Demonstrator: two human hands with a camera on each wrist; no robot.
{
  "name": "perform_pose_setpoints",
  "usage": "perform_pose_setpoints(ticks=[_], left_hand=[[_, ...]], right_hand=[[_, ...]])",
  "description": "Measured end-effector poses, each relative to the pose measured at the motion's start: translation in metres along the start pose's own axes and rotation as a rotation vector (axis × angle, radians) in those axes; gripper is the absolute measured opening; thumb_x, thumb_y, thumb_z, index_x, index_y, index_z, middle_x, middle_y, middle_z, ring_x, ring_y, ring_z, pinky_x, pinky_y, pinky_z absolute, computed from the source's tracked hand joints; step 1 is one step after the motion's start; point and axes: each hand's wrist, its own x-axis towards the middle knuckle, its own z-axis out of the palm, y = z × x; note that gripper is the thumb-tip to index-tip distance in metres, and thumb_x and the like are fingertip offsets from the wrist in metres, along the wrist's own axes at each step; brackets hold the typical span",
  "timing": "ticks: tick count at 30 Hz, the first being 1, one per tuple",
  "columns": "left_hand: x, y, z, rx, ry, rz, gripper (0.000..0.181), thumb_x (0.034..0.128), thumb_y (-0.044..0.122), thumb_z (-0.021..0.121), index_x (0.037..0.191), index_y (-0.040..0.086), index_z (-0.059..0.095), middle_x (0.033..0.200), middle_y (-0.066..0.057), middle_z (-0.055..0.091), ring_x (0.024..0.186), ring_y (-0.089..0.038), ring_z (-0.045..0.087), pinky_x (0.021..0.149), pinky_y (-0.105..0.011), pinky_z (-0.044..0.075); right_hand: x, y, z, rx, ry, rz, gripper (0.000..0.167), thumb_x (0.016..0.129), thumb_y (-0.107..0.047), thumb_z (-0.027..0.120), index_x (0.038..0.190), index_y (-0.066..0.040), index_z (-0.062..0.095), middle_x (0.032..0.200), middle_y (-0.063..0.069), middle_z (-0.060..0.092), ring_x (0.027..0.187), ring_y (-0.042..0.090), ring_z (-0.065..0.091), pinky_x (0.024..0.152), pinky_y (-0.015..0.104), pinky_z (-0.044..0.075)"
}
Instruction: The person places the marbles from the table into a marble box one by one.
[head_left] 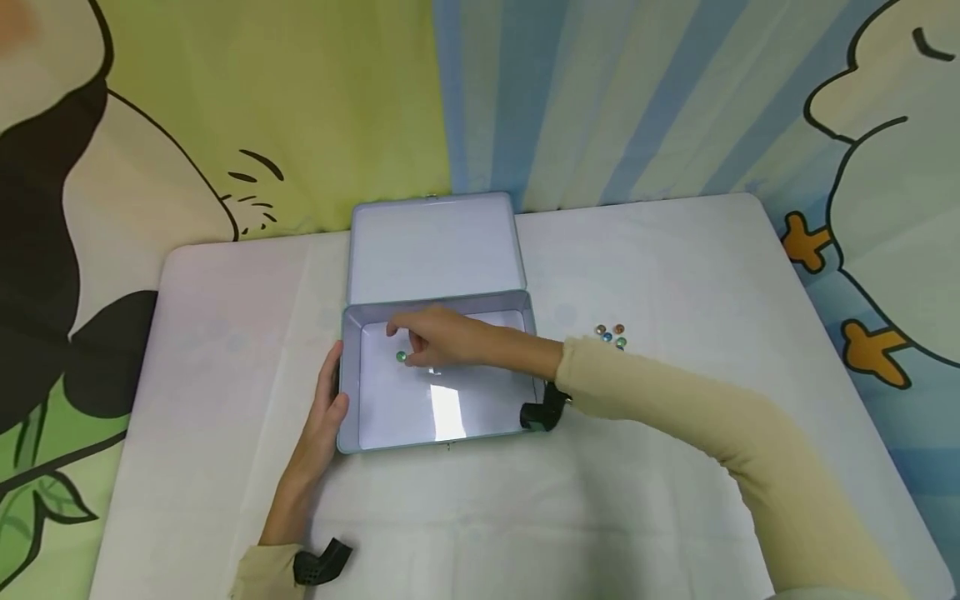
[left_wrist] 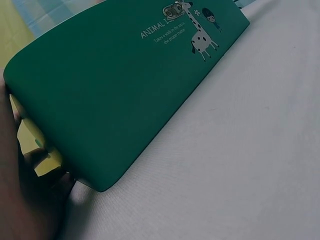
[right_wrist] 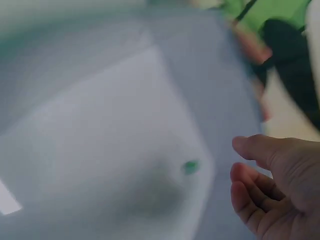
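A tin box (head_left: 390, 425) stands on the table with its lid (head_left: 435, 250) raised at the back; its inside is pale. Its green outer wall (left_wrist: 100, 100) bears a giraffe print and a metal clasp. My left hand (head_left: 318, 429) rests against the box's left side; in the left wrist view its fingers touch the end wall. Over the inside of the box reaches my right hand (head_left: 442, 336), its fingers loosely bent and apart, holding nothing. A green marble (head_left: 401, 356) lies on the box floor near the left wall, apart from the fingertips in the right wrist view.
Several small coloured marbles (head_left: 608, 337) lie to the right of the box, partly hidden by the right sleeve (head_left: 675, 408). White cloth covers the table (head_left: 240, 375). Cartoon-printed curtains (head_left: 300, 108) hang behind it.
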Motion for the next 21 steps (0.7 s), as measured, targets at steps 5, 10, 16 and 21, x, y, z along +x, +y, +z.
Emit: perform_pose_setpoints(ticks=[5, 10, 16, 21], left_hand=[[0.0, -0.001, 0.002, 0.014, 0.011, -0.002, 0.064, 0.0995, 0.043, 0.039, 0.155, 0.036, 0.01, 0.165, 0.005, 0.001, 0.152, -0.021, -0.006, 0.115, -0.06, -0.005], [-0.001, -0.002, 0.001, 0.016, 0.013, -0.007, 0.064, 0.0994, 0.043, 0.039, 0.155, 0.037, 0.009, 0.164, 0.007, 0.001, 0.152, -0.018, -0.005, 0.116, -0.055, -0.003], [-0.003, -0.001, -0.001, -0.006, 0.01, -0.009, 0.063, 0.0998, 0.043, 0.039, 0.155, 0.036, 0.01, 0.164, 0.009, 0.002, 0.152, -0.012, -0.003, 0.119, -0.042, 0.0], [-0.001, 0.0, 0.0, -0.008, 0.001, -0.007, 0.063, 0.0998, 0.044, 0.038, 0.155, 0.036, 0.009, 0.164, 0.009, 0.002, 0.152, -0.014, -0.004, 0.118, -0.048, -0.001]], right_hand=[[-0.075, -0.023, 0.006, 0.066, 0.204, -0.132, 0.037, 0.09, -0.014, 0.069, 0.125, -0.008, 0.059, 0.084, -0.001, 0.063, 0.071, 0.005, 0.054, 0.066, 0.016, 0.048], [-0.146, -0.009, 0.039, 0.169, 0.454, -0.224, 0.039, 0.085, -0.005, 0.072, 0.122, -0.006, 0.059, 0.085, -0.001, 0.063, 0.075, 0.003, 0.056, 0.067, 0.016, 0.051], [-0.201, 0.022, 0.074, 0.26, 0.762, -0.13, 0.044, 0.077, 0.01, 0.073, 0.118, -0.002, 0.061, 0.083, 0.002, 0.065, 0.073, 0.006, 0.059, 0.068, 0.017, 0.051], [-0.231, 0.043, 0.085, 0.35, 0.91, 0.112, 0.037, 0.082, 0.01, 0.069, 0.117, 0.003, 0.06, 0.086, 0.006, 0.064, 0.079, 0.002, 0.061, 0.072, 0.014, 0.051]])
